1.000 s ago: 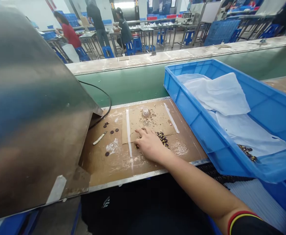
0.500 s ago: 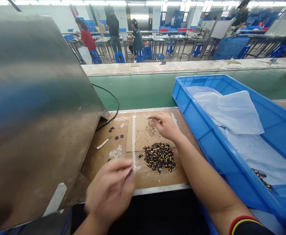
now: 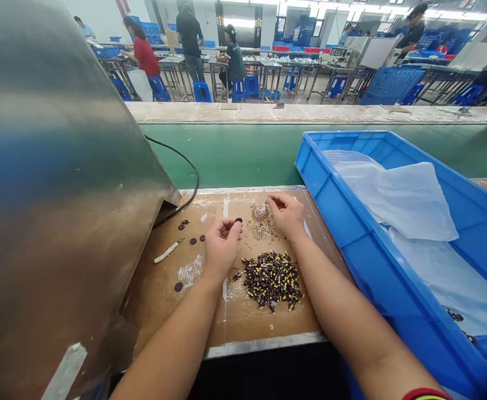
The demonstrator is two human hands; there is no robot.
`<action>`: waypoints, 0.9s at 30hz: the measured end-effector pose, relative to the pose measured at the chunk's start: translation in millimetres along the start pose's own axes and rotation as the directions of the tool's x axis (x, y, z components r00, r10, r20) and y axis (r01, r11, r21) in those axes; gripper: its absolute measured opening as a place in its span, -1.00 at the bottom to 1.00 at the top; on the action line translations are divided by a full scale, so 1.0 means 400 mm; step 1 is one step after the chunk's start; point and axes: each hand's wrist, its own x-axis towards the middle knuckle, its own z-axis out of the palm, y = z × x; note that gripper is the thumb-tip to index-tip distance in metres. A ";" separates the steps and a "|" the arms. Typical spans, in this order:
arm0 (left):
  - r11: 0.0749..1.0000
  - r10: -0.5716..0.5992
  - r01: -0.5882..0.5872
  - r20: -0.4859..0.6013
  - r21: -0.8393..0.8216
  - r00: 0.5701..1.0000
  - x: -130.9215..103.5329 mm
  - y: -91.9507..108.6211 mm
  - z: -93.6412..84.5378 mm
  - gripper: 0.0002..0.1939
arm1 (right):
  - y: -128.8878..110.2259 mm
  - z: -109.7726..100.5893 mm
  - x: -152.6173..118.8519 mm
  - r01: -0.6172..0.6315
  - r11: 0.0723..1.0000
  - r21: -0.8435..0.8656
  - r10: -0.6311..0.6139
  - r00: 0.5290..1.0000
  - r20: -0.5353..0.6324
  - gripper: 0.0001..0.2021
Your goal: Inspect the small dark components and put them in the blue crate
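1. Since the earlier frame, the left hand (image 3: pixel 222 244) has moved forward from the near edge, and the right hand (image 3: pixel 288 218) has shifted off the small clear mound (image 3: pixel 260 210) to just beside it.
2. The left hand pinches a dark disc (image 3: pixel 238 220) between thumb and fingers, above the surface (image 3: pixel 222 336). The right hand's fingertips are drawn close together; from here I can't tell whether they grip anything.
3. The pile of yellow-tipped dark pieces (image 3: pixel 272 278) lies between the forearms, nearer the person. Loose discs (image 3: pixel 193 241) and a pale-handled knife (image 3: pixel 168 251) lie to the left; the blue crate (image 3: pixel 352 233) stands on the right.
4. I'd say the disc could slip, its hold being only at the edge. A low forearm could drag pieces from the pile, and a careless reach left could meet the knife's tip, which points towards the discs
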 end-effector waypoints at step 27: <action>0.999 0.046 -0.046 -0.034 0.003 0.998 -0.004 0.028 0.003 -0.79 | -0.006 0.004 -0.014 0.218 0.950 -0.222 -0.197 0.974 0.114 -0.80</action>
